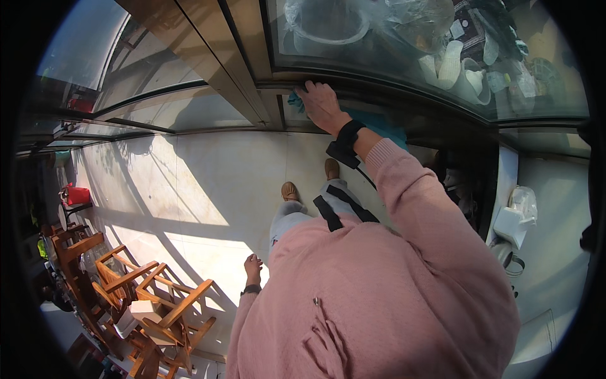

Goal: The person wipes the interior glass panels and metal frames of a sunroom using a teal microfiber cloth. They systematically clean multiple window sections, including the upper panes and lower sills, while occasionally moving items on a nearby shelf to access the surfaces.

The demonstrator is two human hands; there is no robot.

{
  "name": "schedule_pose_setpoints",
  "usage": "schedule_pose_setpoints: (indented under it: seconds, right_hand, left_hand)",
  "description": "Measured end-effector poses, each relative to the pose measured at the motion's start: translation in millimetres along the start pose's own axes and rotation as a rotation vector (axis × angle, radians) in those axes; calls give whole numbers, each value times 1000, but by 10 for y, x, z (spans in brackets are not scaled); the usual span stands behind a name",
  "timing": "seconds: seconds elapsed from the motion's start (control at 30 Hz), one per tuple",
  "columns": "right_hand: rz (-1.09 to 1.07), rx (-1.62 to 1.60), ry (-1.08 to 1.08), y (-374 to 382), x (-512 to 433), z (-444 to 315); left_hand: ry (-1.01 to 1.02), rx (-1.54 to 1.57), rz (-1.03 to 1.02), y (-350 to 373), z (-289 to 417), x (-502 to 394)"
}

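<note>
My right hand (pixel 319 105) is raised to a horizontal rail of a metal-framed glass partition (pixel 265 76). Its fingers are closed on a crumpled teal cloth (pixel 296 101), which rests at the frame beside an upright post. Behind the forearm, a larger blue-green patch (pixel 374 124) shows on the lower pane. A black strap with a small box and cable is around my right wrist. My left hand (pixel 253 268) hangs low by my left side, its fingers curled, with nothing visible in it.
Overturned wooden stools (pixel 156 289) are piled at the lower left, near a red bag (pixel 75 195). Behind the upper glass lie plastic bags and white containers (pixel 450 64). At the right, a white box (pixel 510 226) stands beside a metal pot (pixel 502 253). Sunlight falls across the tiled floor (pixel 213 180).
</note>
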State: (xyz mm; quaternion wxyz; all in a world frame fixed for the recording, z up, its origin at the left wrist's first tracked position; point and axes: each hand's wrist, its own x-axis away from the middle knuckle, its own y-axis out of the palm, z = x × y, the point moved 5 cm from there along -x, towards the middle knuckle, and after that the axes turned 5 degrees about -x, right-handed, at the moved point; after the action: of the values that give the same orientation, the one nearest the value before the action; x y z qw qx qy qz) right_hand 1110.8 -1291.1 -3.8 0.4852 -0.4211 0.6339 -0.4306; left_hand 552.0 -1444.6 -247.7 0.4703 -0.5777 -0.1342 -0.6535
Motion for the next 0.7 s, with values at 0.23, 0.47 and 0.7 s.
schedule_pose_setpoints:
  seconds: [0.23, 0.47, 0.7]
  right_hand:
    - [-64, 80, 150, -169, 568, 577]
    - [-145, 236, 265, -684, 1400, 1393]
    - [-135, -58, 239, -546, 1022, 1105]
  left_hand:
    - [-27, -160, -20, -37, 102, 59]
    - [35, -150, -27, 184, 286, -17]
    - [-15, -108, -89, 397, 262, -11]
